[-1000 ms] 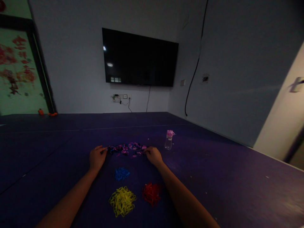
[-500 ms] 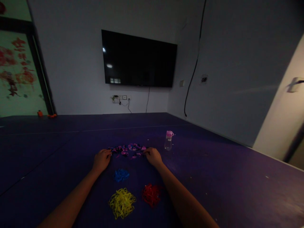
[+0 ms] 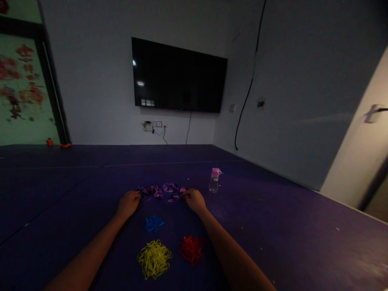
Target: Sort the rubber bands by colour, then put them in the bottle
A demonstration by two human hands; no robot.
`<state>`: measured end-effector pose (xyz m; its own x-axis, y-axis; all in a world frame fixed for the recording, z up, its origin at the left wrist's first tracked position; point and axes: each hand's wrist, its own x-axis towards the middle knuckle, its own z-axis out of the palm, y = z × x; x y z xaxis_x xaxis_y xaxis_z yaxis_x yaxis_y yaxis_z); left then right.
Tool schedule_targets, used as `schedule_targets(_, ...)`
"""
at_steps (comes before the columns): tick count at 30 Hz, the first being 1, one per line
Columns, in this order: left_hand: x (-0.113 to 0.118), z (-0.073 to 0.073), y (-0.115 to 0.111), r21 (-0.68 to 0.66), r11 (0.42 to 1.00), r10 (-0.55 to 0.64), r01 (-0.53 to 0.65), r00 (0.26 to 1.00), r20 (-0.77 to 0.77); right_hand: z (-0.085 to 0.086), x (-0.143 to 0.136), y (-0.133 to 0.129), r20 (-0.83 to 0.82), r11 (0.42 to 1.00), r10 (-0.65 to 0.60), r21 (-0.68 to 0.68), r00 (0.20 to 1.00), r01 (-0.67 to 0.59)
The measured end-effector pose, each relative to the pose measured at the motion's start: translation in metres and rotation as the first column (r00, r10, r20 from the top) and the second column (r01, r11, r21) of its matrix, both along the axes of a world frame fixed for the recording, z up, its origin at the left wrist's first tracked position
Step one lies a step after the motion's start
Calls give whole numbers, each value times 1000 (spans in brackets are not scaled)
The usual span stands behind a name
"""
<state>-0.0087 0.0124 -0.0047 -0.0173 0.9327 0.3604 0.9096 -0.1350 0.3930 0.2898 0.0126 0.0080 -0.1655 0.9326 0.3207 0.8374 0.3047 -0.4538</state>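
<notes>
The yellow pile (image 3: 154,259) is glowing beside red (image 3: 192,249) and blue (image 3: 154,223) ones; the purple surface (image 3: 260,214) is darkening. Pink is mingling with black and blue in the far pile (image 3: 162,190).

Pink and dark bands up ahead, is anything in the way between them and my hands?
Nothing visible stands between. Your left hand is right at the left end of the pink and dark bands, your right hand at the right end. The blue pile lies nearer you, and the bottle is off to the right.
</notes>
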Motion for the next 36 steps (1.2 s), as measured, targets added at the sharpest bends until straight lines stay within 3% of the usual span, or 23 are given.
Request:
schedule_targets(13, -4, -1, 2, 65, 995, -88, 74, 967, 238, 1, 0, -2, 16, 1000, -6, 15, 1000, 6)
schedule_targets(27, -8, -2, 1, 189, 980, -171, 66, 767, 618, -2, 0, 0, 0, 1000, -5, 30, 1000, 5)
schedule_targets(29, -5, 0, -3, 177, 979, -195, 98, 698, 689, -1, 0, -1, 6, 1000, -11, 25, 1000, 11)
schedule_targets(33, 3, 8, -14, 56, 946, -199, 318, 437, 878, -1, -1, -1, 10, 999, -7, 43, 1000, 7)
schedule_targets(36, 6, 15, -22, -66, 869, -138, 491, 367, 920, -1, 0, 0, 11, 999, 1, 38, 1000, -1)
